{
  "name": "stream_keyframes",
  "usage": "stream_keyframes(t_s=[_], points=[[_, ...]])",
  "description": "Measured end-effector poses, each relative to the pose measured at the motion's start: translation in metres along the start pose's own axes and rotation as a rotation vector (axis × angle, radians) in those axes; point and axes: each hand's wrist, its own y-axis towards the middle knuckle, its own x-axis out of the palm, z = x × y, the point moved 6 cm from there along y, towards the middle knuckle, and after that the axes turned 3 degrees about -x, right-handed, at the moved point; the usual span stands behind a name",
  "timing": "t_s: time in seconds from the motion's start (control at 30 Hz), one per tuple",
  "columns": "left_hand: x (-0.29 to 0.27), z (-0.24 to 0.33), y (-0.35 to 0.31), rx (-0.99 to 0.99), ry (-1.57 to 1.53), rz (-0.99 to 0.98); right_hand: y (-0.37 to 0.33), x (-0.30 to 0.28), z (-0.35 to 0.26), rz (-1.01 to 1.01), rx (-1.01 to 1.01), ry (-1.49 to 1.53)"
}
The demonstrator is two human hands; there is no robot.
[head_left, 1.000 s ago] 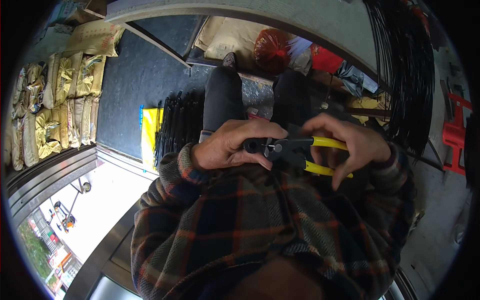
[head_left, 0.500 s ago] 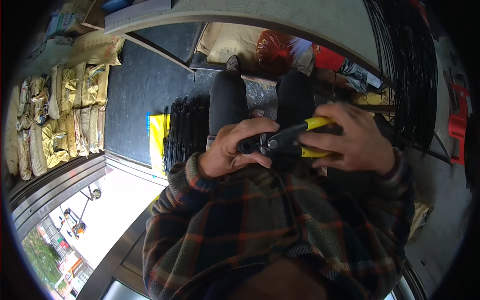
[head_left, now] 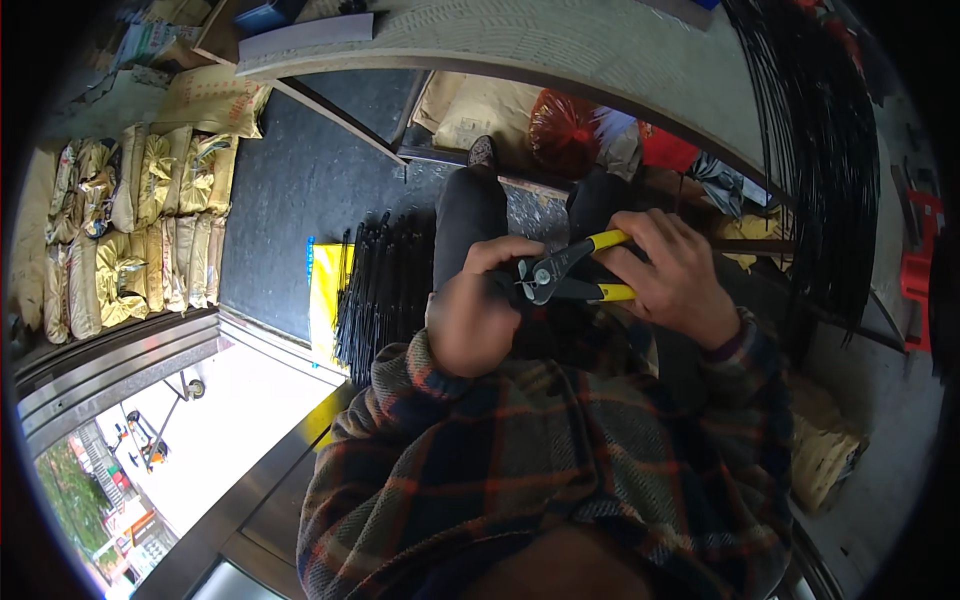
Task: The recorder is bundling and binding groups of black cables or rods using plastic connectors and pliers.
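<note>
My right hand (head_left: 672,272) is wrapped round the yellow handles of a pair of cutting pliers (head_left: 560,270), whose handles stand apart. The dark head of the pliers points left, toward my left hand (head_left: 472,318). That hand is curled and partly smeared by motion, with a black part (head_left: 503,284) in its grip. Most of this part is hidden by the fingers and thumb. A thin, light piece, perhaps wire, shows right at the jaws. Both hands are in front of my body, above my lap.
A bundle of thin black rods (head_left: 385,285) lies left of my legs beside a yellow sheet (head_left: 326,300). Wrapped packages (head_left: 150,215) are stacked at the far left. A table (head_left: 560,50) spans the far side, with long black strands (head_left: 825,170) hanging at its right. A red plastic item (head_left: 918,270) is beyond them.
My left hand has turned, so the round end of the black part no longer shows. The pliers and my right hand have shifted slightly left relative to my body. The whole view has shifted a little.
</note>
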Motion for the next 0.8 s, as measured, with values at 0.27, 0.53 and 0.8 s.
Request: stream_keyframes(t_s=[0.27,0.53,0.8], points=[[-0.002,-0.017,0.013,-0.194,0.006,0.169,-0.012,0.068,0.007,0.217,0.238,0.631],[-0.002,-0.03,0.023,-0.191,0.005,0.109,0.1,0.013,0.13,0.511,0.627,0.875],[-0.019,-0.024,0.048,0.134,0.075,0.047,0.238,0.026,0.301,0.2,0.752,-0.231]])
